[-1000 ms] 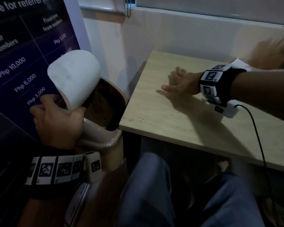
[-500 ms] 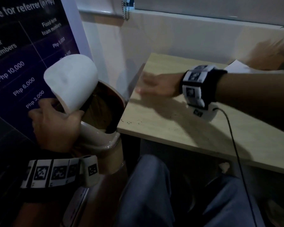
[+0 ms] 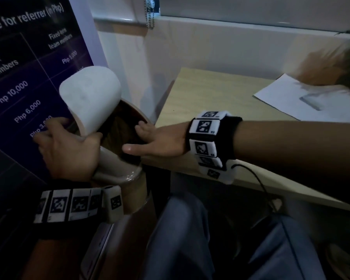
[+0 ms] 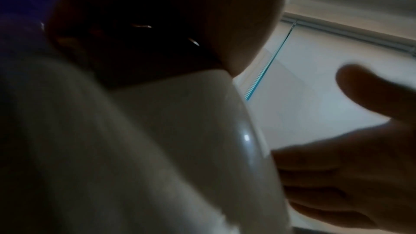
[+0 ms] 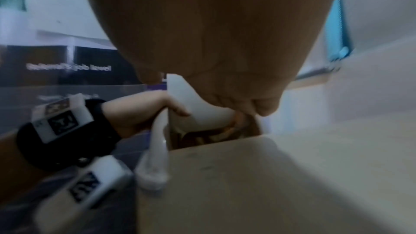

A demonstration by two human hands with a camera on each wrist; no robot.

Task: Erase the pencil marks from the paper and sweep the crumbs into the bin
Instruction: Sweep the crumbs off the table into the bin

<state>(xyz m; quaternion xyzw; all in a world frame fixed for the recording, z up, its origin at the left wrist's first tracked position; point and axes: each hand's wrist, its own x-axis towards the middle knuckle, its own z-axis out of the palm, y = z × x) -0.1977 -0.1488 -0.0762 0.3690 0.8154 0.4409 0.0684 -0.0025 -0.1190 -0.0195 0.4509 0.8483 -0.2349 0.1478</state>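
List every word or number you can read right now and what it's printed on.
All on the dark poster:
"for referrer (in Php)"
"Fixed-term team members"
"members"
"Php 10,000"
"Php 6,000"
"Php 5,000"
"Php 3," with the rest hidden by the left hand
Wristband markers: patterns, no text.

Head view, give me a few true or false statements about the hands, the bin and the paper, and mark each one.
1. The left hand holds the bin's swing lid tipped open. True.
2. The right hand is curled into a fist on the paper. False: its fingers are straight, reaching over the bin at the table edge.
3. The sheet of paper lies on the table. True.
4. The bin stands on the table. False: it stands beside the table, below its edge.
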